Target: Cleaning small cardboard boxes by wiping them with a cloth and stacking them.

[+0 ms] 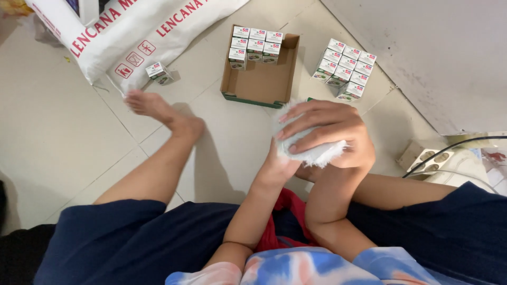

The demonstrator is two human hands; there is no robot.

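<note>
Cloth [317, 153]: white, fluffy; looked soft, light, easily bunched anywhere.
Right hand [330, 132]: fingers curled over the cloth, gripping it.
Left hand [277, 166]: beneath the cloth, grip hidden.

A white cloth [311, 148] is mostly covered by the right hand [330, 129], and the left hand [277, 166] beneath it shows little beyond the wrist. The large white sack [132, 31] runs off the top edge. The power strip [428, 157] is partly hidden by the knee, and the small boxes' [346, 68] printing is too small to make out.
</note>
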